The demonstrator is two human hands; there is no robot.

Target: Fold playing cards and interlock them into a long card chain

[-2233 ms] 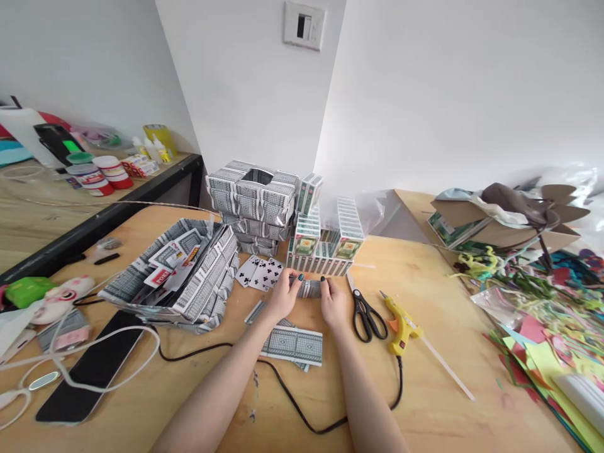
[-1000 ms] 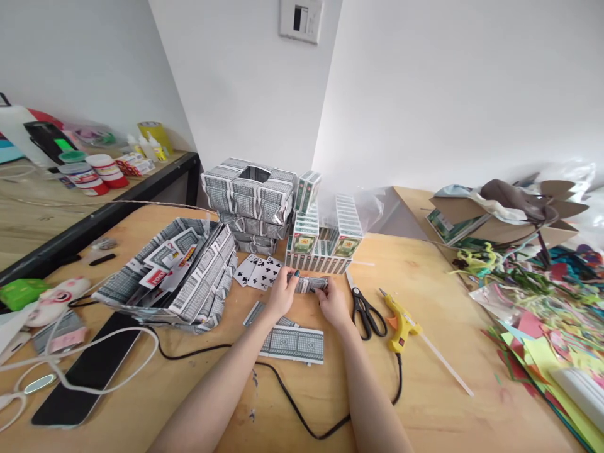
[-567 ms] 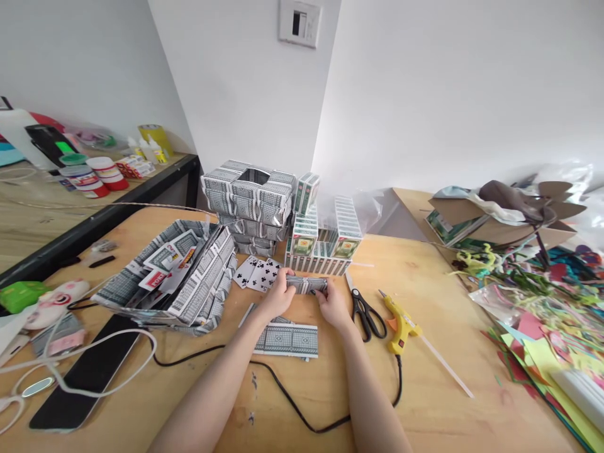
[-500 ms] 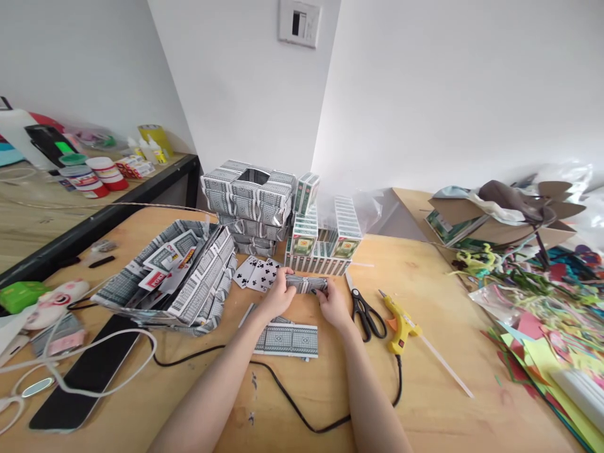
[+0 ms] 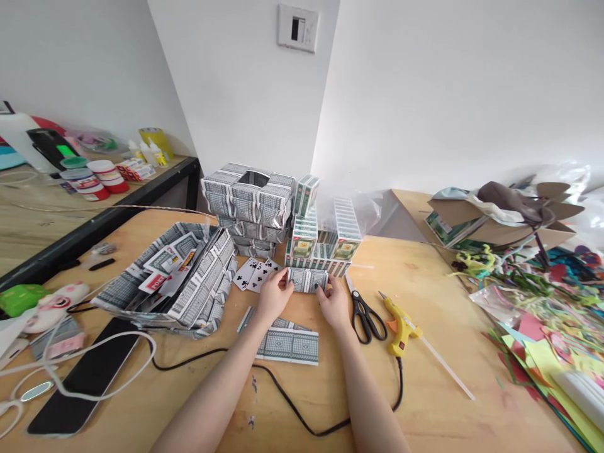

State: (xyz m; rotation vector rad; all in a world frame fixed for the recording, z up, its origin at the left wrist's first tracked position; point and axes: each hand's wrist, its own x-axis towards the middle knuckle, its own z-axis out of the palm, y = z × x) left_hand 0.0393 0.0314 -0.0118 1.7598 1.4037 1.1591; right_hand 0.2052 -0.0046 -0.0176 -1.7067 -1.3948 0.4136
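A strip of joined playing cards (image 5: pixel 307 280), grey patterned backs toward me, is held between both hands above the table. My left hand (image 5: pixel 275 294) pinches its left end, and my right hand (image 5: pixel 334 301) grips its right end with the thumb on the near face. Below the hands lie more joined card strips (image 5: pixel 290 345), flat on the wood. Several face-up club cards (image 5: pixel 257 274) rest just left of my left hand. Right of my right hand are black-handled scissors (image 5: pixel 365 314) and a yellow hot glue gun (image 5: pixel 402 324) with a glue stick protruding.
A card-covered basket (image 5: pixel 202 283) holding loose cards stands on the left, with a phone (image 5: pixel 85 384) and white cable nearer. Card-covered boxes (image 5: pixel 250 195) and stacked card packs (image 5: pixel 325 239) stand at the back. Craft scraps (image 5: pixel 542 340) cover the right side. A black cord crosses the front.
The card strip has tilted up, so more of its patterned backs faces me. Both hands still hold its ends in nearly the same place. The view has shifted slightly.
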